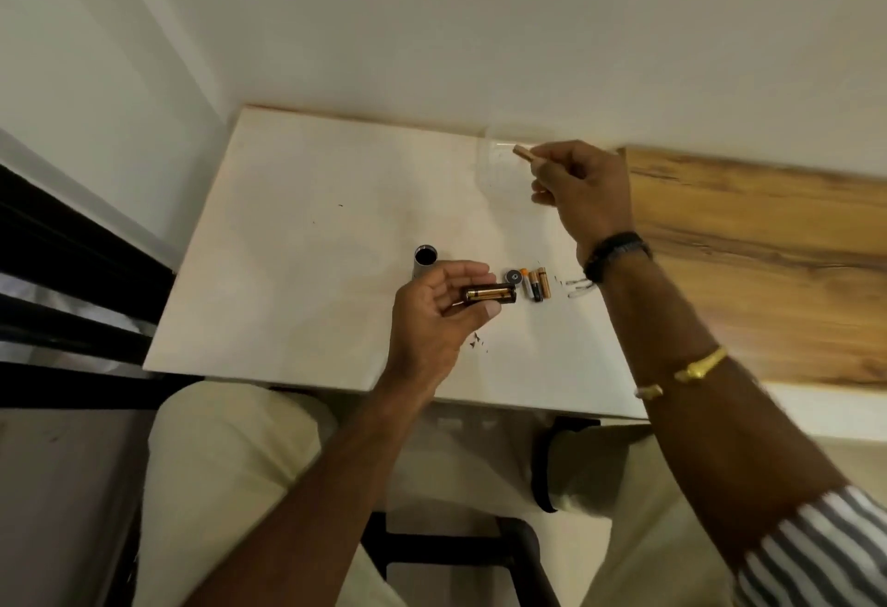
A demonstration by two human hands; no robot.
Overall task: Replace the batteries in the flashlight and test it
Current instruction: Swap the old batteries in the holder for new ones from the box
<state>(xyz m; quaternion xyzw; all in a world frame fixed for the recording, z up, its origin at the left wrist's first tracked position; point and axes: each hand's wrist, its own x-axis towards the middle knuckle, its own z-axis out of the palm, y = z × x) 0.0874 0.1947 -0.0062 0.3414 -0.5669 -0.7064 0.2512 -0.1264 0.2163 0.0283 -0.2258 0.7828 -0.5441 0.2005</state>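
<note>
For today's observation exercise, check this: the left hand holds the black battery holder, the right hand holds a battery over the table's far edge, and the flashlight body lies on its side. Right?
Not quite. In the head view the flashlight body stands upright on the table, open end up. The left hand does hold the battery holder, and the right hand a battery.

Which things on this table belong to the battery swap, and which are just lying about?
For the job: battery holder in left hand; battery in right hand; flashlight body; end cap; loose batteries.

Just lying about: clear plastic scraps; dark specks.
</note>
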